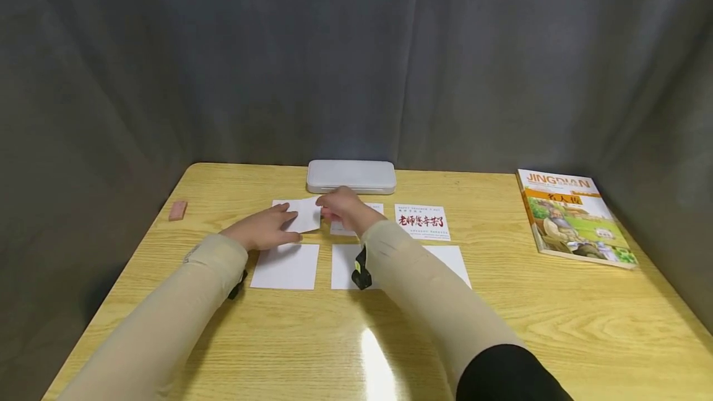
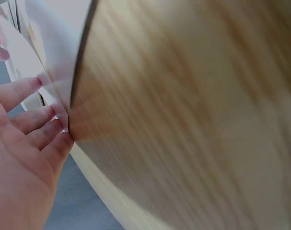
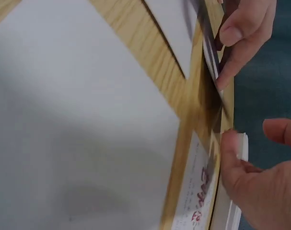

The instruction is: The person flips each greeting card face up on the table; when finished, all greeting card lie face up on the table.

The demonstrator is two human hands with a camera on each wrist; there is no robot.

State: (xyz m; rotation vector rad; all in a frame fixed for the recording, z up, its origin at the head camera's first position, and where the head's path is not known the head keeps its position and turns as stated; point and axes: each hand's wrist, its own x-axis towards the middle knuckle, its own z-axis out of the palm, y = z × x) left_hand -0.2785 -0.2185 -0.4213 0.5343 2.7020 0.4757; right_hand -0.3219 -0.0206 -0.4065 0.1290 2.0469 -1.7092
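My left hand point(image 1: 260, 228) reaches in from the left with fingers spread, its fingertips at the left side of a white card point(image 1: 307, 214). That card is tilted, its right side raised off the table. At its upper right corner my right hand point(image 1: 346, 208) pinches the edge. In the right wrist view the card shows almost edge-on between both hands. Just below the left hand lies a blank white card point(image 1: 285, 268). Partly behind the right hand is another card point(image 1: 376, 208), while the right forearm overlaps a blank lower card point(image 1: 342, 268).
A card with red characters point(image 1: 421, 221) lies at the upper right, above a blank card point(image 1: 452, 260). At the back is a white pencil case point(image 1: 351, 175). A pink eraser point(image 1: 177, 210) sits far left, a book point(image 1: 576, 218) far right. Grey curtains surround the wooden table point(image 1: 267, 339).
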